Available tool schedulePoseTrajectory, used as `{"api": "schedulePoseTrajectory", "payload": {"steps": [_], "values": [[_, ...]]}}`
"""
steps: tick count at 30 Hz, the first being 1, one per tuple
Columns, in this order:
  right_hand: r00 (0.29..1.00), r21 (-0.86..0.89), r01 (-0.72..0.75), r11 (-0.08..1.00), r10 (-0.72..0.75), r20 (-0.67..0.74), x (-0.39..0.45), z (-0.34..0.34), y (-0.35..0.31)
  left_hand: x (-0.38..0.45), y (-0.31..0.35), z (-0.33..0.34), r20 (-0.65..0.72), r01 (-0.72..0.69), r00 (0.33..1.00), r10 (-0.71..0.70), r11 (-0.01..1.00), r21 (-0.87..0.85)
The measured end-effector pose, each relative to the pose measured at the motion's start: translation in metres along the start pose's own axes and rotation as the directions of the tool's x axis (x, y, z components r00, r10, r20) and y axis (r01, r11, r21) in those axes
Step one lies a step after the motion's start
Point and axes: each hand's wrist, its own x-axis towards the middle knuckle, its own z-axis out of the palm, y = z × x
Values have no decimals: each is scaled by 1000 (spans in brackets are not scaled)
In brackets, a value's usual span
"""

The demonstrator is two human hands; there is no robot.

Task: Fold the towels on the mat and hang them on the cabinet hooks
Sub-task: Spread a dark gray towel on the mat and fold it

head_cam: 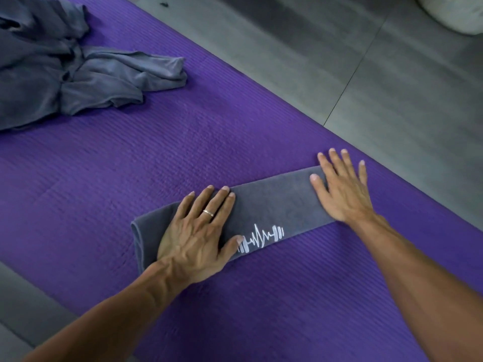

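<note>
Centrally, a folded grey towel strip with a white dumbbell-and-pulse logo [261, 205] is lying on the ribbed purple mat [183, 152]. The left hand [193, 231], wearing a ring, and the right hand [339, 189] are pressing flat on its ends, fingers straight, gripping nothing. Crumpled grey towels [65, 69] are sitting upper left; grey tiled floor [366, 74] is bordering the mat upper right.

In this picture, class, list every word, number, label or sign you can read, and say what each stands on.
No readable words or numbers.
One sign only: a white dumbbell-and-heartbeat-line logo, no lettering, printed on the folded grey towel, near its edge closest to the camera.
</note>
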Motion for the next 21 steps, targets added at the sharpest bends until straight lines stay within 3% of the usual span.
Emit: {"api": "schedulePoseTrajectory", "payload": {"steps": [2,4,5,6,8,10,13,15,17,21], "values": [[991,2,107,994,-106,-78,-16,-2,-28,0,1,0,2,2,1000,-2,1000,6],[937,56,349,935,-346,-50,-46,8,-45,0,0,0,-5,-8,1000,9,1000,17],[920,68,392,917,-393,-7,-57,12,-40,0,-1,-1,-7,-21,1000,21,1000,20],[935,69,350,934,-353,33,-61,13,-27,0,-2,-2,-9,-35,999,35,999,21],[988,27,138,990,-140,64,-52,13,4,-1,-5,-2,1,-67,998,67,997,27],[985,-14,-67,998,69,159,-41,5,21,-5,-11,-3,33,-133,991,131,990,46],[976,-92,-161,983,173,135,-39,-5,2,-16,-42,-8,97,-352,935,342,926,139],[998,-43,-62,997,62,3,-52,-8,-29,-28,-75,-20,174,-485,873,456,847,217],[989,53,140,989,-137,-59,-76,-9,-72,-42,-103,-31,227,-532,844,486,814,234],[884,218,461,860,-466,-30,-133,1,-151,-66,-113,-35,242,-491,865,440,842,224]]}}
